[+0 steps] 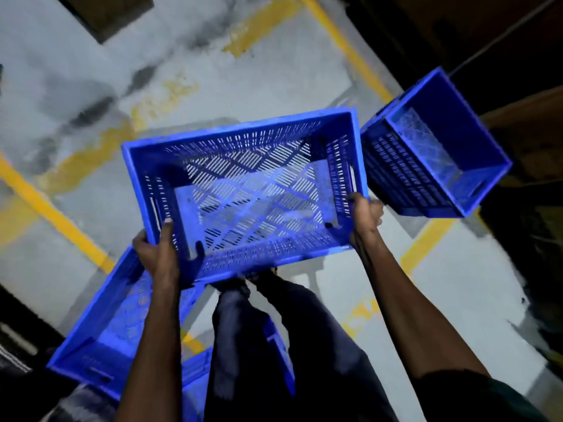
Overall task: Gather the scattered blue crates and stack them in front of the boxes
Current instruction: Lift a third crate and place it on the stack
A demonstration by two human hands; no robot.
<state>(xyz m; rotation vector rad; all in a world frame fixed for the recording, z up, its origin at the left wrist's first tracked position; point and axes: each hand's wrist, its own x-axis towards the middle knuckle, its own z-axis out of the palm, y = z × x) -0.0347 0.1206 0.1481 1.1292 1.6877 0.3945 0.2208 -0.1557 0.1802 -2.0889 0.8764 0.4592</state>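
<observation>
I hold a blue slatted crate (pixel 243 190) off the floor in front of me, its open top facing up. My left hand (pixel 158 248) grips its near left corner, thumb inside the rim. My right hand (pixel 367 217) clasps its near right corner. A second blue crate (pixel 435 147) stands on the floor at the right, apparently stacked on another, beside dark cardboard boxes (pixel 530 123). A third blue crate (pixel 100 324) lies on the floor at the lower left, partly hidden by my left arm and legs.
The grey concrete floor (pixel 274 71) carries worn yellow painted lines (pixel 51 214). A dark square panel (pixel 106 13) sits at the top left. My legs in dark trousers (pixel 274 345) stand below the held crate. Dark shelving or boxes fill the right edge.
</observation>
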